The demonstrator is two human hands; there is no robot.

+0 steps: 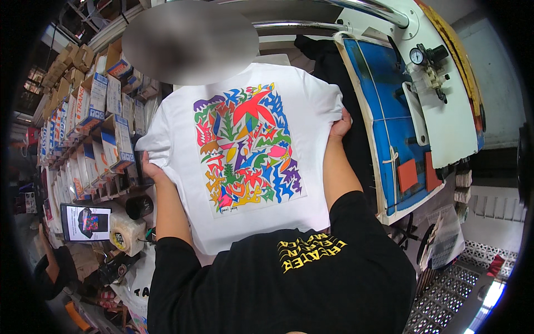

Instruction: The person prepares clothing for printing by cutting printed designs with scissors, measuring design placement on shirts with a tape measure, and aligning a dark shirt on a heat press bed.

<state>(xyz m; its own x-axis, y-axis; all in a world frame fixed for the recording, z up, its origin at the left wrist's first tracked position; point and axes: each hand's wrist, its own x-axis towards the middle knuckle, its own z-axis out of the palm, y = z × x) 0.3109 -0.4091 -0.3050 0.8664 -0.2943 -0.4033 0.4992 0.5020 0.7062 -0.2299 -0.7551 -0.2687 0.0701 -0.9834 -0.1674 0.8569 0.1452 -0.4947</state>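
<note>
Both hands grip the white tee (pixel 311 106) by its side edges: left hand (pixel 151 170) at the left hem, right hand (pixel 340 127) at the right sleeve. Tee is spread flat in front of the chest, multicolour print (pixel 247 147) facing up. Blue heat press (pixel 389 111) just to the right, stacked boxes (pixel 94 111) on the left.
</note>
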